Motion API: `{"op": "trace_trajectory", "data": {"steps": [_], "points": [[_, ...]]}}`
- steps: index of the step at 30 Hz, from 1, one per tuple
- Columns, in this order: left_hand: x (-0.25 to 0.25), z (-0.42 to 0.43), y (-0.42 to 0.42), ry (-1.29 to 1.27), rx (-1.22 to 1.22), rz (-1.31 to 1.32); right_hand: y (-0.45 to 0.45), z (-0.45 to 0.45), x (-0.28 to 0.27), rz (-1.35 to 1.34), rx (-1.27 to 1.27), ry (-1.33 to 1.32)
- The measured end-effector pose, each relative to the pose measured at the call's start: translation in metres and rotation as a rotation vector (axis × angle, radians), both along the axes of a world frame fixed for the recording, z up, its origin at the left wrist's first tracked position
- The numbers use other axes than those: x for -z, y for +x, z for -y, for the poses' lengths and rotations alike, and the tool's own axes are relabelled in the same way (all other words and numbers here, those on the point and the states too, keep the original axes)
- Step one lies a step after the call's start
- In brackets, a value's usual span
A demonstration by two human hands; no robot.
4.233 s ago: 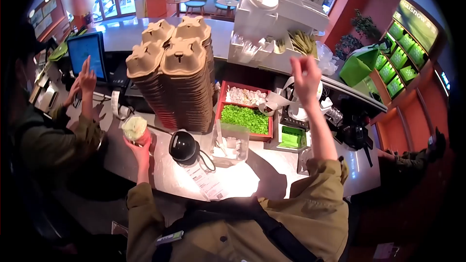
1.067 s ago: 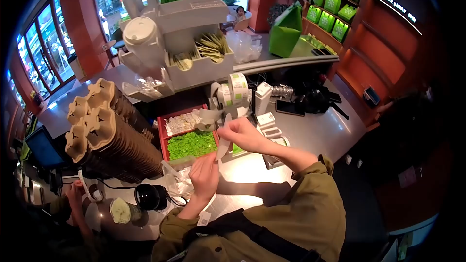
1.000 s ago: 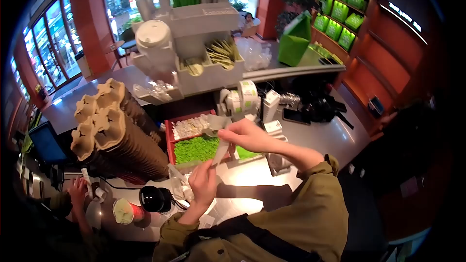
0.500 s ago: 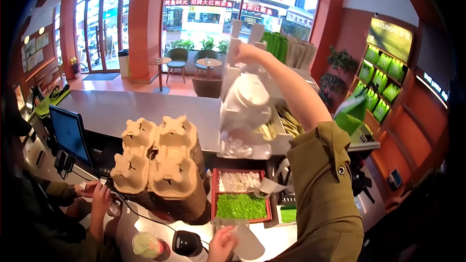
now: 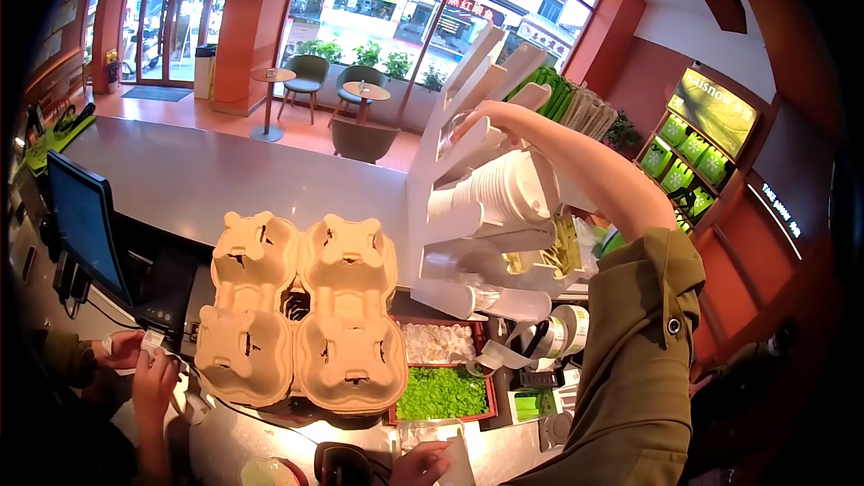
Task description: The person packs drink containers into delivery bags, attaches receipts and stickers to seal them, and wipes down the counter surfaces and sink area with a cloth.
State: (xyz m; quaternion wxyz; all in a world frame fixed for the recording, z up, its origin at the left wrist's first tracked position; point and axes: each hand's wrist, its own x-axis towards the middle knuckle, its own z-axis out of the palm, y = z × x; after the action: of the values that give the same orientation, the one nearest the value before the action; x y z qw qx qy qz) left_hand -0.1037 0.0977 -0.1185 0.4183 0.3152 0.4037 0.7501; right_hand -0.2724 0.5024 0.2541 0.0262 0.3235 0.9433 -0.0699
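My left hand (image 5: 421,464) is closed at the bottom edge, pinching a pale paper piece (image 5: 458,461). Up in the white rack (image 5: 416,252), my right hand (image 5: 489,121) reaches into an upper slot; its fingertips are partly hidden, so its grip is unclear. Stacked white lids (image 5: 504,191) lie on their side just below it. Close to my left hand are a clear bin (image 5: 418,435) and a black rounded device (image 5: 344,464). A cup with a pale green top (image 5: 270,472) is cut off by the lower edge.
Cardboard cup carriers (image 5: 301,306) form a tall stack left of centre. Beside them is a red tray (image 5: 491,396) with green and white packets. A monitor (image 5: 87,220) stands left, near a co-worker's hands (image 5: 148,369) holding a small label. Label rolls (image 5: 558,331) sit right of the tray.
The view has tilted up. My hands, together on a pale strip a second ago, are now apart. My right hand has risen to the rack, while my left stays low with the paper piece.
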Motion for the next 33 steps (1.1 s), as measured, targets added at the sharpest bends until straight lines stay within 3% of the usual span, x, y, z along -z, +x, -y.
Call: {"op": "trace_trajectory", "data": {"steps": [6,9,11,13,14,15,16,18,19,21,22,24,26,27,29,31,33], "points": [[0.003,0.012,0.007,0.028,-0.020,-0.061,0.022,-0.017,-0.014,-0.254,-0.048,-0.239],[0.000,0.022,0.007,-0.108,0.056,-0.046,0.042,-0.017,-0.027,-0.439,-0.025,-0.448],[-0.005,0.029,0.007,-0.202,0.106,-0.036,0.054,-0.051,-0.029,-0.670,-0.028,-0.553],[-0.022,0.036,0.009,-0.242,0.131,-0.004,0.079,0.005,-0.050,-1.002,0.129,-0.908],[-0.041,0.041,0.009,-0.234,0.133,0.024,0.090,0.012,-0.054,-1.064,0.061,-0.808],[-0.052,0.046,0.011,-0.225,0.136,0.050,0.103,-0.005,-0.058,-1.040,-0.111,-0.632],[-0.034,0.038,0.011,0.154,-0.187,-0.530,0.118,-0.036,-0.065,-1.006,-0.276,-0.453],[-0.069,0.060,-0.004,0.184,0.060,-0.414,0.147,-0.019,-0.067,-1.001,-0.422,-0.383],[-0.089,0.064,-0.008,0.194,0.175,-0.341,0.166,0.042,-0.058,-1.018,-0.367,-0.504],[-0.110,0.057,0.005,0.512,0.168,0.049,0.201,0.158,-0.023,-1.028,-0.200,-0.754],[-0.112,0.052,0.009,0.585,0.126,0.082,0.213,0.191,0.014,-0.939,-0.227,-0.844],[-0.114,0.052,0.019,0.572,0.040,0.135,0.236,0.240,0.090,-0.740,-0.224,-1.080],[-0.103,0.066,0.026,0.331,0.070,0.101,0.260,0.268,0.163,-0.559,-0.160,-1.205],[-0.091,0.078,0.027,0.184,0.144,0.042,0.269,0.272,0.194,-0.498,-0.150,-1.179],[-0.082,0.099,0.040,-0.025,0.123,0.303,0.288,0.298,0.231,-0.454,-0.248,-0.944],[-0.069,0.118,0.041,-0.108,0.064,0.343,0.293,0.315,0.243,-0.487,-0.790,-0.390],[-0.061,0.137,0.042,-0.156,0.084,0.430,0.299,0.350,0.239,-0.174,-0.736,-0.582]]}}
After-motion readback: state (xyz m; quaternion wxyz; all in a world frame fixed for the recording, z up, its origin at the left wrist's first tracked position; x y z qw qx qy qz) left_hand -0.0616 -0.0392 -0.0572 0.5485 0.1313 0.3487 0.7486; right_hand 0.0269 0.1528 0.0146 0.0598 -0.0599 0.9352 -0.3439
